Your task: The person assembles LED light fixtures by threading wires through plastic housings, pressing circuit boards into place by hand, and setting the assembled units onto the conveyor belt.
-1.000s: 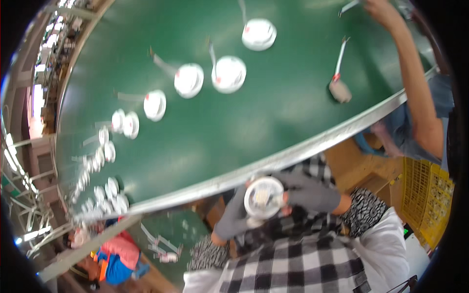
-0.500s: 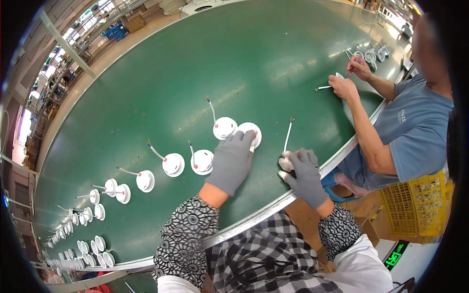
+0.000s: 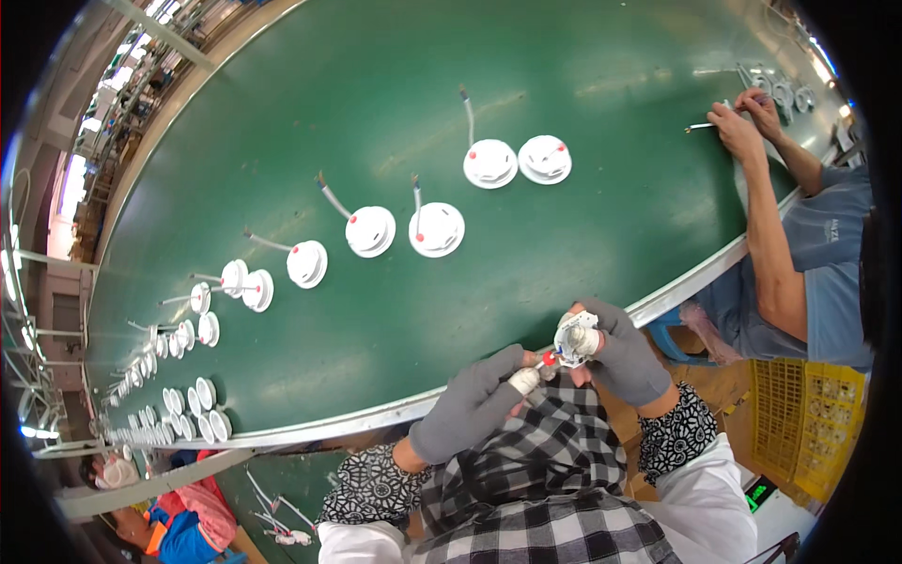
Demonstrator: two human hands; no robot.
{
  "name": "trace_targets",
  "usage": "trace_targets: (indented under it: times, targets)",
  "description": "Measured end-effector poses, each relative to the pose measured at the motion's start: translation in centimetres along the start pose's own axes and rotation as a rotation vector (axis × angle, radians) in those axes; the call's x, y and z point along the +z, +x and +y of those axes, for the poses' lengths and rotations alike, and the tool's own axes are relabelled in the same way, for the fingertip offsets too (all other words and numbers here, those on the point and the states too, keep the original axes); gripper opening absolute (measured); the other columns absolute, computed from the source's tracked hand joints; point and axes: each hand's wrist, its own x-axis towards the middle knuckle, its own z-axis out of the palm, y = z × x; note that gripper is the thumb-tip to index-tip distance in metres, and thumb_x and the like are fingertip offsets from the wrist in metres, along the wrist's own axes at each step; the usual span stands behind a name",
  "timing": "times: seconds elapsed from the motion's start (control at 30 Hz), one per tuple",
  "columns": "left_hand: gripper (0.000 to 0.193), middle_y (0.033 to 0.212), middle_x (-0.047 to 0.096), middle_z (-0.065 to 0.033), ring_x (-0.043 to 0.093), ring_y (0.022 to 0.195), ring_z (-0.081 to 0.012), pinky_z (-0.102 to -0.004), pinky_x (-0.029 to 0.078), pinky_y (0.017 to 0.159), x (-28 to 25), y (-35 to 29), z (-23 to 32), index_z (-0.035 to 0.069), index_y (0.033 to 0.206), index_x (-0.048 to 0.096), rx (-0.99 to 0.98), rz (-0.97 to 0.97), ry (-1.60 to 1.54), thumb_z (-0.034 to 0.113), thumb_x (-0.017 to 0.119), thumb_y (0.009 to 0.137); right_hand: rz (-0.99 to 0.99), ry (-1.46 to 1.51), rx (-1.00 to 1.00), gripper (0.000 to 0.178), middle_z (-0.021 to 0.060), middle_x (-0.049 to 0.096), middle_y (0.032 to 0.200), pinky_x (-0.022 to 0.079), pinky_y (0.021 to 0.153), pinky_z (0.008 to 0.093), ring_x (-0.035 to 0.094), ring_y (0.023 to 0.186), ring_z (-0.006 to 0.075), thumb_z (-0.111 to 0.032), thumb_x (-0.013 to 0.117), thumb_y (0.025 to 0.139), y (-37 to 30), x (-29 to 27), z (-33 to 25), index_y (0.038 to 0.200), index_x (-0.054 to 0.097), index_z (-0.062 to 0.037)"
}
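Over the table's near edge, my right hand (image 3: 628, 362) grips a round white fixture part (image 3: 575, 340), its cut-out inner side partly showing. In a gray glove with white-tipped fingers, my left hand (image 3: 474, 404) pinches the cable beside a red piece (image 3: 550, 358) that meets this part. Most of that cable is hidden by my fingers. Past my hands, a white round fixture (image 3: 545, 160) lies on the table with a short wire and red spot on top. Touching it or nearly so is another white fixture (image 3: 489, 164) with its cable pointing away.
Several more white fixtures with cables run leftward along the green table (image 3: 329, 348). White rings (image 3: 214, 426) stand in rows at the near left. At the right, a co-worker's hands (image 3: 742, 132) hold a cable piece. Yellow crates (image 3: 803, 423) stand on the floor.
My left hand has let go of the white fixture and come back to the near edge. My right hand has lifted its part off the table, and both hands now meet. The view has shifted.
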Motion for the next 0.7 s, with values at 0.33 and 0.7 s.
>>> trace_targets:
  times: [0.33,0.7]
  targets:
    - [0.019,0.071,0.054,-0.0014,0.049,0.059,-0.0085,-0.0287,0.041,0.052,-2.0,-5.2,-4.9,0.005,0.109,0.057,0.526,0.379,0.877,0.018,0.05,0.097,-0.061,-0.292,0.294,0.024,-0.0015,0.053,0.051,0.029,0.04,0.0188,0.043,0.041,0.003,-0.026,0.057,0.092,0.6,3.6,1.7,0.085,0.062,-0.0038]
    - [0.024,0.068,0.058,-0.0023,0.052,0.052,-0.0131,-0.0256,0.041,0.046,-2.0,-6.2,-5.4,0.005,0.103,0.06,0.174,0.024,0.148,0.023,0.061,0.089,-0.212,-0.336,0.37,0.027,-0.0011,0.051,0.053,0.035,0.044,0.0207,0.047,0.045,0.0045,-0.025,0.057,0.092,0.6,4.8,2.7,0.093,0.066,0.0004]
